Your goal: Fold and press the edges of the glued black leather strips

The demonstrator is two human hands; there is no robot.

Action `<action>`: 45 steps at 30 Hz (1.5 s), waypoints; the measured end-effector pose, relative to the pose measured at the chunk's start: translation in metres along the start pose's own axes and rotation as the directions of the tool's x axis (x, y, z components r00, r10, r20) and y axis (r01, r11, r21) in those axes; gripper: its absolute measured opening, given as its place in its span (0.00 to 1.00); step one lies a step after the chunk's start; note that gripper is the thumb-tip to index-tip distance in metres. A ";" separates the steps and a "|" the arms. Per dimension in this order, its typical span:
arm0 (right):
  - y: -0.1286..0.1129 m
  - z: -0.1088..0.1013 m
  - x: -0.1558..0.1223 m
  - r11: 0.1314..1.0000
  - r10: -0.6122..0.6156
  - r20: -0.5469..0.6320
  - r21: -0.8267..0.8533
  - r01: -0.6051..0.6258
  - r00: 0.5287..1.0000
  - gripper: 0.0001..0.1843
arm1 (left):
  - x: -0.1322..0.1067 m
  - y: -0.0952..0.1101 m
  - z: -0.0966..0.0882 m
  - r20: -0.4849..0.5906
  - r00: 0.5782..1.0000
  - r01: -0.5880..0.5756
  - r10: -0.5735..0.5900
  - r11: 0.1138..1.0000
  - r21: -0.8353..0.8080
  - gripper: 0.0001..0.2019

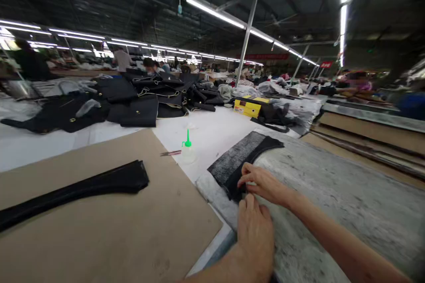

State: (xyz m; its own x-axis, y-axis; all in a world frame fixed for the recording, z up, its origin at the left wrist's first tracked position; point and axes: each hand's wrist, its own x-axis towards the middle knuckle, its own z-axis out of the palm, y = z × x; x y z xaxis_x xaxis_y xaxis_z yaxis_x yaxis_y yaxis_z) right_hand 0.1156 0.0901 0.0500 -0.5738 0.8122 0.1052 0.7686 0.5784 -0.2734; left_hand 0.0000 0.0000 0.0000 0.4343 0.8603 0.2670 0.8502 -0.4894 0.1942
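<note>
A dark piece of material lies on the grey worn board, with a speckled grey fuzzy face and a smooth black strip along its curved edge. My right hand bends over its near end, fingers closed on the black edge. Just below, my left hand has its fingers curled together at the same corner; the fingertips are partly hidden. Whatever lies between the two hands is too small to make out. On the brown board to the left rests a long black strip with a flared end.
A clear bottle with a green nozzle stands beyond the brown board, beside small snips. Black cut pieces pile up at the back, near a yellow box. Stacked boards are at right; other people work farther off.
</note>
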 end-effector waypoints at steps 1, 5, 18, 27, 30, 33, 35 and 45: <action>0.000 -0.002 0.001 0.999 -0.017 0.007 0.027 0.017 1.000 0.18 | -0.001 0.001 0.003 -0.027 0.999 0.025 -0.024 1.000 0.010 0.13; 0.000 -0.009 0.005 0.996 -0.065 0.051 0.071 0.061 0.997 0.13 | -0.003 0.004 0.007 -0.070 0.994 0.090 -0.087 0.995 0.043 0.14; 0.000 -0.012 0.005 0.997 -0.071 0.140 -0.005 0.073 0.988 0.18 | 0.001 -0.006 0.008 0.000 0.998 -0.063 0.063 0.996 0.060 0.15; -0.010 -0.021 0.014 0.989 -0.053 0.217 -0.121 0.081 0.975 0.08 | 0.004 0.001 0.003 0.088 0.995 0.056 -0.056 0.998 0.004 0.17; -0.009 -0.019 0.015 0.991 -0.058 0.214 -0.105 0.082 0.975 0.08 | 0.002 -0.001 0.003 0.085 0.994 0.065 -0.063 0.998 -0.020 0.16; -0.006 -0.016 0.014 0.993 -0.070 0.200 -0.078 0.087 0.977 0.07 | 0.002 -0.003 0.004 0.080 0.994 0.085 -0.079 0.994 -0.069 0.16; -0.004 -0.014 0.014 0.994 -0.077 0.185 -0.057 0.089 0.980 0.07 | 0.002 -0.004 0.004 0.090 0.990 0.114 -0.106 0.988 -0.100 0.15; 0.010 -0.013 0.018 0.995 -0.049 0.022 0.093 0.047 0.999 0.08 | 0.000 -0.003 0.009 0.009 0.991 0.136 -0.136 0.987 -0.079 0.14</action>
State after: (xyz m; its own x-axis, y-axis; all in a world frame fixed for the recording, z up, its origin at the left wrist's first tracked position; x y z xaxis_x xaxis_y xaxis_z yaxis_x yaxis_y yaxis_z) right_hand 0.1168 0.1119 0.0619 -0.6170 0.7809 0.0972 0.7111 0.6062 -0.3561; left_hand -0.0001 0.0025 -0.0094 0.3173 0.9202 0.2294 0.8751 -0.3773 0.3032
